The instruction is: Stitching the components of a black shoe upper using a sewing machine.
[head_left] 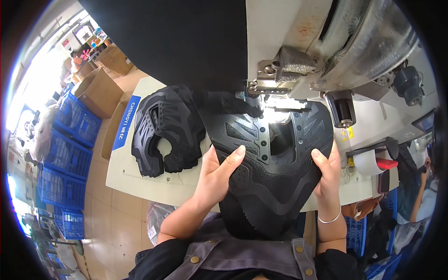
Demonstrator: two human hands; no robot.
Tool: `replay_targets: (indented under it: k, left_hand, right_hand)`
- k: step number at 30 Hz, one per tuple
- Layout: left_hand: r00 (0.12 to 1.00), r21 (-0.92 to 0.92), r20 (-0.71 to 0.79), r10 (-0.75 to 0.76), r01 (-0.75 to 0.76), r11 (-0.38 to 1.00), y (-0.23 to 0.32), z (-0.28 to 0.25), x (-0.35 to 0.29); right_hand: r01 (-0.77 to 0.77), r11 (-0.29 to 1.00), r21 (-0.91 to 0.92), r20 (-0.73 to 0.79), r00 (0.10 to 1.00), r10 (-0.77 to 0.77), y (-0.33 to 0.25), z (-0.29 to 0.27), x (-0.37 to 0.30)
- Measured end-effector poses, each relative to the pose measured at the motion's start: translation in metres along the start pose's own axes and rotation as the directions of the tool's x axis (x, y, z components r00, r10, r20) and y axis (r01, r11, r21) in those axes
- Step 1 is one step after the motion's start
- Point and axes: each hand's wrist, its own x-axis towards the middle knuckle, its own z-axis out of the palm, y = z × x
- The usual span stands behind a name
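A black shoe upper point(270, 175) with eyelets and a moulded overlay is spread out in front of me. Its far part lies under the lit needle area of a sewing machine point(294, 70), and its near end hangs toward my lap. My left hand point(217, 172) grips the left edge, thumb on top and fingers hidden underneath. On the opposite edge, my right hand point(328, 170) holds it the same way, with a white band at the wrist. A pile of similar black shoe uppers point(170, 126) rests on the table to the left.
The pale table point(126, 172) has a ruler strip along its front edge. A black knob point(339, 109) juts from the machine on the right, near a white holder point(366, 162) with a red item. Blue crates point(65, 156) and cardboard boxes point(98, 91) stand at left. People work in the background.
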Motion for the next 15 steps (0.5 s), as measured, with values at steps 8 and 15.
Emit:
replay_targets:
  k: [8, 15]
  left_hand:
    - [0.998, 0.178, 0.020, 0.061, -0.063, 0.982, 0.001, 0.000, 0.000]
    - [0.995, 0.193, 0.012, 0.100, -0.100, 0.976, 0.000, -0.002, 0.011]
  right_hand:
    - [0.139, 0.962, -0.233, -0.071, 0.985, -0.159, -0.002, -0.001, -0.003]
    - [0.196, 0.928, -0.315, -0.029, 0.976, -0.216, 0.003, -0.004, 0.009]
